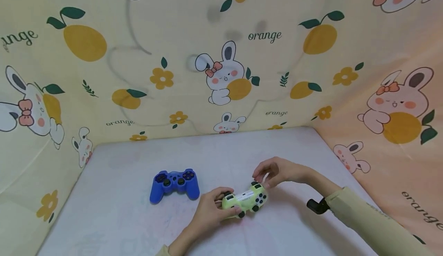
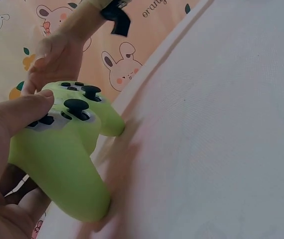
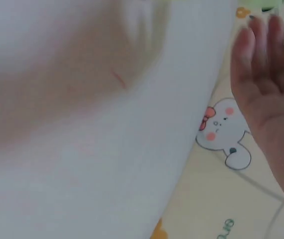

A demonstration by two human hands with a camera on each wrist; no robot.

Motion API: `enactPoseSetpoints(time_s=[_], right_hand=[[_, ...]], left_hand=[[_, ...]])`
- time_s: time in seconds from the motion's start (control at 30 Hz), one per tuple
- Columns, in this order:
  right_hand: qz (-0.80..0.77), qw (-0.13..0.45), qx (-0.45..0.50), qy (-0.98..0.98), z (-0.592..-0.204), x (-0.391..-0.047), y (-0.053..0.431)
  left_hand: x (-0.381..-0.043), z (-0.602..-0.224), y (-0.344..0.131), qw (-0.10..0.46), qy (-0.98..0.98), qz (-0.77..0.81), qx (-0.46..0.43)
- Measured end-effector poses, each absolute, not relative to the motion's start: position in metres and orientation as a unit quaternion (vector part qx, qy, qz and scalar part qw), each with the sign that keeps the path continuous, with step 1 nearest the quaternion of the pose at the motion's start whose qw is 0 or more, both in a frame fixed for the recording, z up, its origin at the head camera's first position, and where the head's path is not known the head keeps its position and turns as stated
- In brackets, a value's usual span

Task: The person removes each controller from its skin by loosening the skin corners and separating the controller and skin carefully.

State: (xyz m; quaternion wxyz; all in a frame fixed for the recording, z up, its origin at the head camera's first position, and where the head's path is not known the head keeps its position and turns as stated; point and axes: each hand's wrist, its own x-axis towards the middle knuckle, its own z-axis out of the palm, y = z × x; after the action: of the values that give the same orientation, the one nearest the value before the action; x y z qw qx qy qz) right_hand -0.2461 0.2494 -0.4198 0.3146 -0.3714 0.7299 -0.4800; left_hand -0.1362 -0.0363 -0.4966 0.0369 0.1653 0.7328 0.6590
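Note:
A light green game controller (image 1: pixel 246 206) is held at its left side by my left hand (image 1: pixel 209 208). In the left wrist view, my thumb lies over the controller's (image 2: pixel 65 164) top and the fingers curl beneath it; its grips are tilted down near the white surface. By the controller's far right end is my right hand (image 1: pixel 281 171), its fingers slightly bent with nothing between them. Whether those fingertips touch the controller I cannot tell. The right wrist view has the right hand (image 3: pixel 274 94) with loosely extended fingers, and a green bit of the controller at the top edge.
A blue game controller (image 1: pixel 174 186) lies on the white tabletop (image 1: pixel 121 225), left of the green one. Cream fabric (image 1: pixel 187 21) printed with rabbits and oranges hangs behind and along both sides. A black device (image 1: pixel 317 206) is attached at the right sleeve's cuff.

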Motion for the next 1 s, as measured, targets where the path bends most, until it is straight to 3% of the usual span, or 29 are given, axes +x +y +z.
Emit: enactPoseSetpoints(time_s=[0.17,0.5,0.8,1.0], right_hand=[[-0.409,0.358,-0.419,0.727,-0.423,-0.251,0.232],[-0.378,0.335,-0.432,0.747,-0.434,-0.249,0.223],[-0.392,0.339,-0.407,0.753,-0.441,-0.241,0.227],[-0.41,0.373,-0.434,0.71,-0.446,-0.25,0.227]], left_hand=[[-0.139,-0.498,-0.035,0.035,0.737,0.651,0.178],[-0.14,-0.497,-0.035,0.021,0.751,0.632,0.187],[-0.143,-0.493,-0.042,0.045,0.773,0.591,0.226],[-0.148,-0.492,-0.048,0.066,0.758,0.59,0.272]])
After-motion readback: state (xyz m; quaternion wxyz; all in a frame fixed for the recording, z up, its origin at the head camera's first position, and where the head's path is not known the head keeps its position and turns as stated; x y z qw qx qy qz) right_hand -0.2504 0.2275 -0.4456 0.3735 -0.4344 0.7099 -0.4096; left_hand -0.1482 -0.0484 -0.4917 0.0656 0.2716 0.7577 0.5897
